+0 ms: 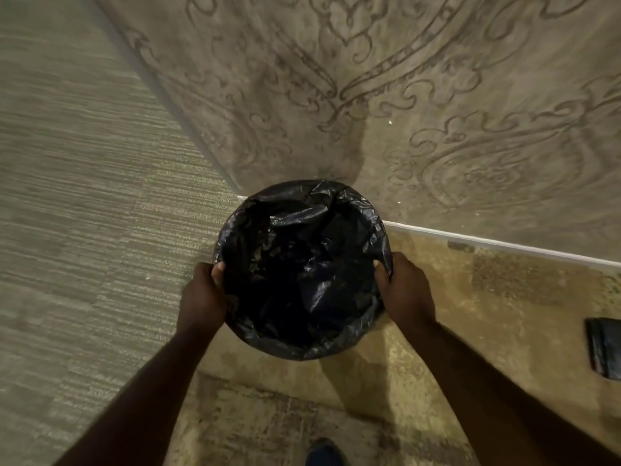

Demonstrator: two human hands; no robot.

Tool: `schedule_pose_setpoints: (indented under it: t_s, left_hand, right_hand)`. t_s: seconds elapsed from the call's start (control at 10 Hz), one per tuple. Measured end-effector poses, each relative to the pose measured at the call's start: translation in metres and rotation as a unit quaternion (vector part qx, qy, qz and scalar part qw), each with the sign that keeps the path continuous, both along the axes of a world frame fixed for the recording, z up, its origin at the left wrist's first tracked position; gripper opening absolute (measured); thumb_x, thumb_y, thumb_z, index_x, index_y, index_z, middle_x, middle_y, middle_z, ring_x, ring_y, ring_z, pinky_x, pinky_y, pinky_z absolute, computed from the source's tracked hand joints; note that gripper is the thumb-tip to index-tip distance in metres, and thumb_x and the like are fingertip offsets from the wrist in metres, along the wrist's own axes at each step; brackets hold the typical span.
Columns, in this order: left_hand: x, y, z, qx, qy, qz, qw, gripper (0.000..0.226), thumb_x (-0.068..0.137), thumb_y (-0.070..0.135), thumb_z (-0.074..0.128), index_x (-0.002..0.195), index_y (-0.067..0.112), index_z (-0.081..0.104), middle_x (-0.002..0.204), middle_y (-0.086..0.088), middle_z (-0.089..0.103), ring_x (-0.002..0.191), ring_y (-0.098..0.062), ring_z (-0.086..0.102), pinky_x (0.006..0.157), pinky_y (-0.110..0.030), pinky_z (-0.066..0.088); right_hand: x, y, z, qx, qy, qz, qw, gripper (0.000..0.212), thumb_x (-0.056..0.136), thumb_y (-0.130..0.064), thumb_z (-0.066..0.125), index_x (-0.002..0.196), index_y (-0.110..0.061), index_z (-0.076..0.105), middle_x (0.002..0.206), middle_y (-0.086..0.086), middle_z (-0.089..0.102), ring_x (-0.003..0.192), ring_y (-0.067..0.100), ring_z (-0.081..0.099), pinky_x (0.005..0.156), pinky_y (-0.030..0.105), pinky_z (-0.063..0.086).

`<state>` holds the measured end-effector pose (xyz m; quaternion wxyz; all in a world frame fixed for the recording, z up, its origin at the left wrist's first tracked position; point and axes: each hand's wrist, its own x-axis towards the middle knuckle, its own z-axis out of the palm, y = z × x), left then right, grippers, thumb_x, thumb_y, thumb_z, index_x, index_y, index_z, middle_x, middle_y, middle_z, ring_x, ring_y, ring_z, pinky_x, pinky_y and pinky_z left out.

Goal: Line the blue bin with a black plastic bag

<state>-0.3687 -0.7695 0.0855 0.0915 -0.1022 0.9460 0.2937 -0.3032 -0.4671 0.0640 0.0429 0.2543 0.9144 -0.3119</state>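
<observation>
A round bin stands on the floor in the corner, fully wrapped by a crinkled black plastic bag (302, 264) that fills its inside and folds over its rim. None of the bin's blue surface shows. My left hand (205, 290) grips the rim on the left, thumb inside over the bag. My right hand (403, 287) grips the rim on the right the same way. Both forearms reach in from the bottom of the frame.
A patterned beige wall (437, 95) with a white baseboard (504, 245) runs behind the bin. A striped wall panel (84, 196) is on the left. A dark folded item, perhaps spare bags (605, 351), lies on the floor at right. A shoe tip (324, 454) shows below.
</observation>
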Motion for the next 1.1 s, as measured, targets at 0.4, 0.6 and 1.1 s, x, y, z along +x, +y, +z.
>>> schedule_pose_setpoints:
  t_s: [0.4, 0.6, 1.1]
  left_hand:
    - [-0.011, -0.012, -0.028, -0.027, -0.022, 0.038, 0.999, 0.044, 0.101, 0.042, 0.028, 0.105, 0.003, 0.048, 0.095, -0.025, 0.063, 0.082, -0.039, 0.059, 0.067, -0.038, 0.041]
    - [-0.01, -0.008, -0.029, -0.019, -0.003, 0.048, 0.999, 0.041, 0.102, 0.038, 0.028, 0.103, 0.003, 0.048, 0.088, -0.025, 0.062, 0.07, -0.03, 0.054, 0.061, -0.038, 0.041]
    - [0.012, 0.004, 0.052, -0.048, 0.082, -0.086, 0.992, 0.065, 0.096, 0.058, 0.019, 0.109, 0.009, 0.059, 0.102, -0.017, 0.061, 0.094, -0.032, 0.054, 0.075, -0.043, 0.044]
  right_hand:
    - [-0.014, -0.024, -0.021, 0.016, 0.011, -0.005, 1.0, 0.035, 0.096, -0.034, 0.047, 0.109, -0.005, 0.061, 0.098, 0.019, 0.069, 0.089, 0.038, 0.064, 0.073, 0.04, 0.053]
    - [-0.014, -0.025, -0.02, 0.011, 0.008, -0.003, 1.0, 0.035, 0.097, -0.033, 0.045, 0.112, -0.006, 0.061, 0.102, 0.018, 0.068, 0.092, 0.037, 0.064, 0.076, 0.041, 0.053]
    - [0.027, 0.015, 0.085, 0.092, 0.068, 0.079, 0.99, 0.052, 0.093, -0.047, 0.045, 0.127, -0.008, 0.052, 0.112, 0.013, 0.061, 0.093, 0.032, 0.063, 0.07, 0.038, 0.051]
